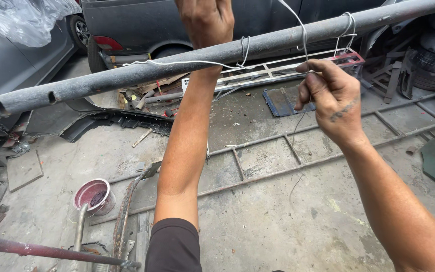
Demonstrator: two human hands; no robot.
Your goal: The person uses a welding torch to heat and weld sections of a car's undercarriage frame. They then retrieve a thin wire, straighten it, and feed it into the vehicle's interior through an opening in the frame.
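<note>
At long grey metal pipe (177, 63): right hand (333, 98) pinching thin white wire (177, 63), left hand (207, 20) fisted above, contents unclear. Springy, light; probably best gripped near loops.

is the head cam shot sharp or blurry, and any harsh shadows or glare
Head view: even, soft daylight, no hard shadows on the concrete floor; both the left hand and the right hand are fairly sharp, as is the grey pipe; mild glare on the clear plastic sheet; the pipe bows slightly, hinting at wide-angle distortion.
</note>
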